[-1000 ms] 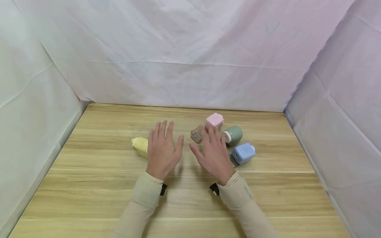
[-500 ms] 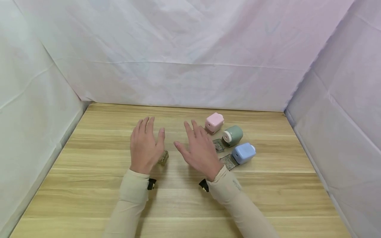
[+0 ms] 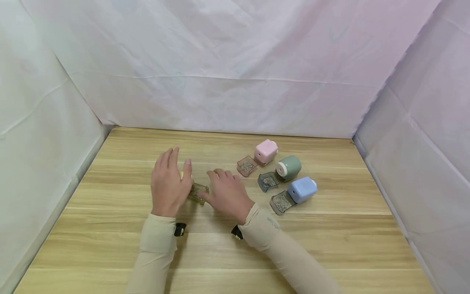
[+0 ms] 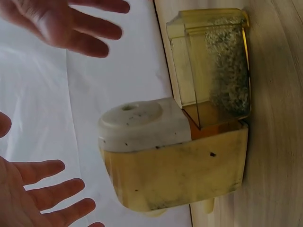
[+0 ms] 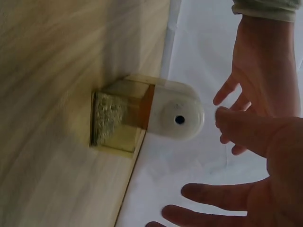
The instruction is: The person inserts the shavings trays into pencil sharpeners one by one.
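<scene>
A yellow pencil sharpener with a white hole face stands on the table, mostly hidden under my left hand in the head view. Its clear yellow drawer sticks out in front, with grey shavings inside. My left hand hovers over the sharpener, fingers extended. Just right of the drawer is my right hand, its thumb overlapping the drawer's edge in the head view. The right wrist view shows the fingers of both hands spread, with a gap between them and the sharpener.
Pink, green and blue pencil sharpeners lie on the table to the right. Beside each is a clear drawer of shavings: pink, green and blue. A white cloth walls the back.
Both hands have moved left, the left one over the yellow sharpener and the right one up to its drawer. The drawers on the right have come into full view.
</scene>
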The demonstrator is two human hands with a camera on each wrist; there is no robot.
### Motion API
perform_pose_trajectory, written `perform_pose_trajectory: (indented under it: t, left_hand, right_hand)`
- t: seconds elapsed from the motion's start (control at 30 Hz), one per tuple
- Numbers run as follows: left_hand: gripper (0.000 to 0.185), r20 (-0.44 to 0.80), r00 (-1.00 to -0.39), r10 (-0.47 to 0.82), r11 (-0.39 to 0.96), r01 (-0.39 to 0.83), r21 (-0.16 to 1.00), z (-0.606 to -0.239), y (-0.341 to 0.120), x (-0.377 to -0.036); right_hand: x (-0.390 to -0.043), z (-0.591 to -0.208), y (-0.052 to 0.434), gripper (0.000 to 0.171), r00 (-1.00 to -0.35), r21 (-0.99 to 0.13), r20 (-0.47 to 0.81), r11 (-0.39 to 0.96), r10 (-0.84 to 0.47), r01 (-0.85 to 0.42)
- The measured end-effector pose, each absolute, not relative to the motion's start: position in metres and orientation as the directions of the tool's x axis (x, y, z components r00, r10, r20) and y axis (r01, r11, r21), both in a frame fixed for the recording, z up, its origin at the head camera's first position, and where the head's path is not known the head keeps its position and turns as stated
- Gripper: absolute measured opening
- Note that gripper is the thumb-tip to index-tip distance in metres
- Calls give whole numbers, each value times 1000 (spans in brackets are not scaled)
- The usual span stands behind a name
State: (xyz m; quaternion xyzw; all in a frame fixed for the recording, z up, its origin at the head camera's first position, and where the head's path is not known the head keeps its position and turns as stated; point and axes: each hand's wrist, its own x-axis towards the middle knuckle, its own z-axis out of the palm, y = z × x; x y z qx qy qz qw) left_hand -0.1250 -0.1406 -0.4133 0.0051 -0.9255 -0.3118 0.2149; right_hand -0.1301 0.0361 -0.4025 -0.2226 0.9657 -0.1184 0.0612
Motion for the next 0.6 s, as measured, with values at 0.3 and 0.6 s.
perform_pose_trajectory:
  t: [0.3,0.6]
  left_hand:
    - [62,383,-910,-160,805,105,584,-417,-146,-124]
    - [63,358,-919,-164,797,90,597,-420,-146,-125]
  right_hand:
    - [-130,-412,22,65,-871,-220,-172,880,-460,-422]
    - [-135,-421,13,56,-869,-191,-210,890,-448,-413]
